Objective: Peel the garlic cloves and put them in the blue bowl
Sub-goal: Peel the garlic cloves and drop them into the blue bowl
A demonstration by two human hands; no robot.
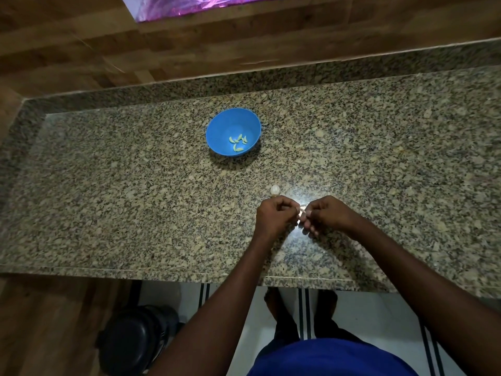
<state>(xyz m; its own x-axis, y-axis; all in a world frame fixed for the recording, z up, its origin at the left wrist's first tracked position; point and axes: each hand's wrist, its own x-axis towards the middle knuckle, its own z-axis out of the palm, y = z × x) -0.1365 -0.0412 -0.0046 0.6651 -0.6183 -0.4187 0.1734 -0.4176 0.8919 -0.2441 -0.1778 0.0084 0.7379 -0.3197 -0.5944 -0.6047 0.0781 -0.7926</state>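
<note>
A blue bowl (217, 128) stands on the granite counter, with several peeled garlic cloves (238, 143) lying in its bottom. Nearer me, my left hand (273, 215) and my right hand (328, 214) meet fingertip to fingertip over the counter. Between them they pinch a small pale garlic clove (301, 211), mostly hidden by the fingers. A white piece of garlic (274, 189) lies on the counter just beyond my left hand; I cannot tell whether it is a clove or loose skin.
The granite counter (135, 199) has a raised edge at the back and left. Behind it is a wooden wall with a purple shiny sheet (189, 6). Below the front edge, a dark round bin (135, 340) stands on the floor.
</note>
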